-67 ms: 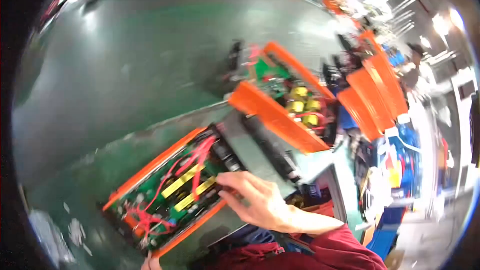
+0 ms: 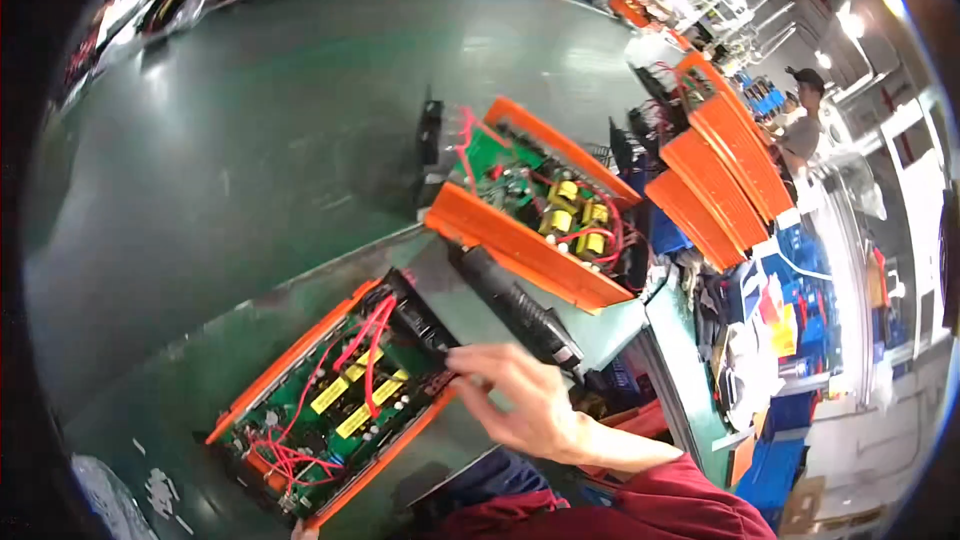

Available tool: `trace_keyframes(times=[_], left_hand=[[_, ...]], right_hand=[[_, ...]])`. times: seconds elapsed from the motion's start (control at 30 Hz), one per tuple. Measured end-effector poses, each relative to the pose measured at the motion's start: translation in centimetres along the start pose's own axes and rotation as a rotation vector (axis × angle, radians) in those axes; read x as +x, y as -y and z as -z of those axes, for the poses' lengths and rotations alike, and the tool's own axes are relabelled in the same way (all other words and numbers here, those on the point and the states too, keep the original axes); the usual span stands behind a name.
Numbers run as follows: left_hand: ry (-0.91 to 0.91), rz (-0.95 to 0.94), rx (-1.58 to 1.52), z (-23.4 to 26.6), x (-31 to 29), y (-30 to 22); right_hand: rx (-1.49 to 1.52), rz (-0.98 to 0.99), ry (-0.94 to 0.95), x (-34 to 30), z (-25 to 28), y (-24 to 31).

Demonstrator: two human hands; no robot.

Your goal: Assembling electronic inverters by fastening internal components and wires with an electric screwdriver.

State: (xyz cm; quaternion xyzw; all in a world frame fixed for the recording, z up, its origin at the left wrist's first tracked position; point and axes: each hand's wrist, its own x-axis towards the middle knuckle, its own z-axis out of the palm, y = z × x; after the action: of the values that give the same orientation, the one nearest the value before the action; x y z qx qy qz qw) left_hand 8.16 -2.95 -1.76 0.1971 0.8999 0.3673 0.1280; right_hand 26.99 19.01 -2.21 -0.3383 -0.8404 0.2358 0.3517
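Note:
An open electronic unit with orange side walls, looking like a power inverter, lies in front of me. Inside are a green circuit board, yellow-labelled parts and loose red wires. A black end panel closes its far right end. My right hand is at the near end of that panel, thumb and fingers pinched together; whatever they hold is hidden. Of my left hand, only a fingertip shows at the bottom edge, against the unit's near corner.
Beyond the unit stands a second open orange unit, with a black, elongated tool-like thing alongside. Several orange housings are stacked to the right. A green work surface stretches away; a person is at far right.
The view has shifted, so the units sit further left in the picture. My right hand has moved from beside the yellow-labelled parts toward the black end panel.

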Motion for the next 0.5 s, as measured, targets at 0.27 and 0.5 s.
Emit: trace_keyframes(times=[0.27, 0.5], left_hand=[[0.011, -0.083, -0.074, 0.7, -0.3, -0.3], [0.104, 0.056, -0.072, 1.4, -0.3, 0.6]], right_hand=[[-0.47, -0.27, -0.141, -5.5, 5.3, -4.6], [-0.483, -0.258, -0.154, -5.7, 4.5, -6.3]])
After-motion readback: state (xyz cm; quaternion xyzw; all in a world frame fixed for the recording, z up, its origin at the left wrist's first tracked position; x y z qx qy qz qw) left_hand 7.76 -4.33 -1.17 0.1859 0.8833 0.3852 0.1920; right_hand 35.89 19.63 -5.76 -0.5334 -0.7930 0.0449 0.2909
